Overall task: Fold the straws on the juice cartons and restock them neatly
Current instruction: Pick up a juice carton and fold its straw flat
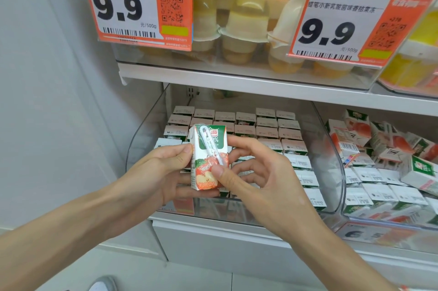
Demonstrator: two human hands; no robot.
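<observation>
One juice carton [204, 180] mid-fold, by the look, above the shelf's [213, 228] front edge: left hand [163, 167] fingers curled round its left side, straw [209, 146] slanting across its face, right hand [258, 179] pinching its lower end. Neat rows [267, 129] behind; right bin [333, 144] jumbled, so probably much left.

Near centre: juice carton [208, 160] between left hand [161, 170] and right hand [260, 174]
Behind: rowed cartons [267, 133] in a bin [147, 129]
Right: jumbled cartons [384, 155] in a second bin [391, 219]
Above: jelly cups [241, 20] on shelf [237, 80]
</observation>
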